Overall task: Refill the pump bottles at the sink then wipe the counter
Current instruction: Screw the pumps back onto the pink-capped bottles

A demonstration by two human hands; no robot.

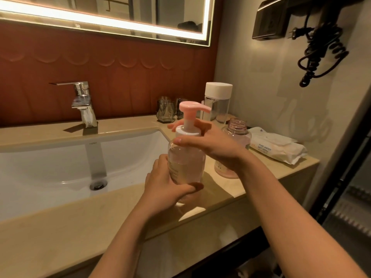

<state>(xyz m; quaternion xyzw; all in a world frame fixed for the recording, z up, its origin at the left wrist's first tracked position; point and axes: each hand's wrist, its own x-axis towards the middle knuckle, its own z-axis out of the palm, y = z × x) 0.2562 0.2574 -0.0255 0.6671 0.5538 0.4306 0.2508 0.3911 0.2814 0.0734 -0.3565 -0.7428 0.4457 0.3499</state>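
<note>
Gripping the pump bottle (186,163) low, the left hand (166,184) steadies it while the right hand (202,142) pinches its collar (187,132); second bottle (236,135) stands open, worktop (60,227) wiping likely ahead.

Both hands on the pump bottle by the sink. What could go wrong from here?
1. The right hand grips the collar while the left hand holds the pump bottle, which has liquid in it; a crooked or loose collar could leak onto the counter.
2. The open bottle stands uncapped just behind the right wrist; a sweep back might tip it toward the wipes.
</note>
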